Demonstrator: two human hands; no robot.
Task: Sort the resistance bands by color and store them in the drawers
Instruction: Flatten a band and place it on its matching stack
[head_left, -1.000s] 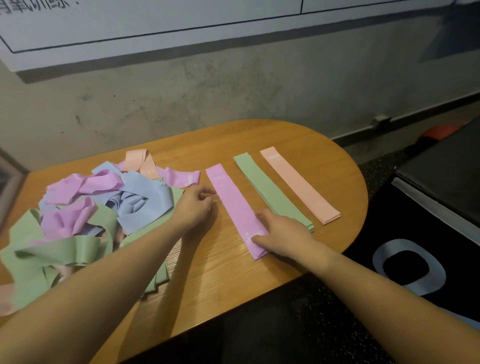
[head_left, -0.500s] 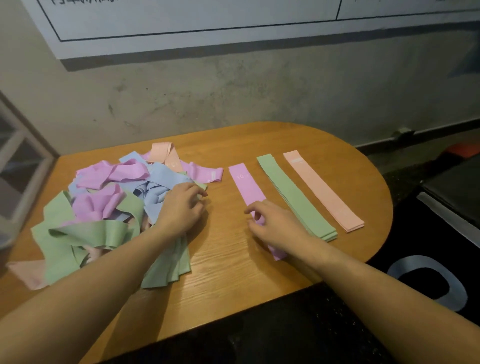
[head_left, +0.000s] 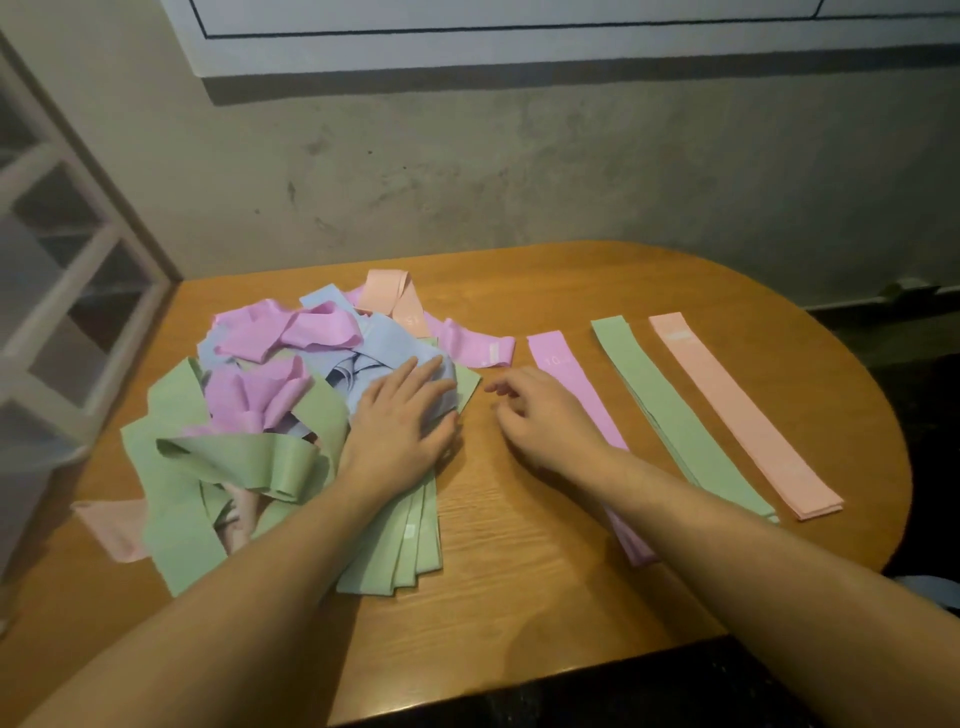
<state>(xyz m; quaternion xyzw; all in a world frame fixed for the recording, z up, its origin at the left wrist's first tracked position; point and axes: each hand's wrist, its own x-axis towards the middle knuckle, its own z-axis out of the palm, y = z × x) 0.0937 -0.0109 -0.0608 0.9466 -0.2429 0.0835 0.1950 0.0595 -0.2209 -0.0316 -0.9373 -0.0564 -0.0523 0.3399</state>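
A tangled heap of resistance bands (head_left: 270, 410) in green, purple, blue and peach covers the left half of the wooden table (head_left: 519, 561). My left hand (head_left: 402, 423) lies flat on the heap's right side, fingers straight on a blue band (head_left: 384, 353). Just right of it my right hand (head_left: 545, 415) hovers with loosely curled fingers and holds nothing. Three sorted strips lie flat side by side on the right: a purple band (head_left: 566, 371) partly under my right arm, a green stack (head_left: 670, 415) and a peach stack (head_left: 743, 415).
A grey concrete wall (head_left: 519, 171) runs behind the table. A white-framed shelf unit (head_left: 62, 270) stands at the left. The table's rounded right end (head_left: 893, 467) drops to a dark floor. Bare wood lies in front of my hands.
My right hand left the purple strip and moved left toward the heap. My left hand slid onto the blue band and flattened. The view shifted left.
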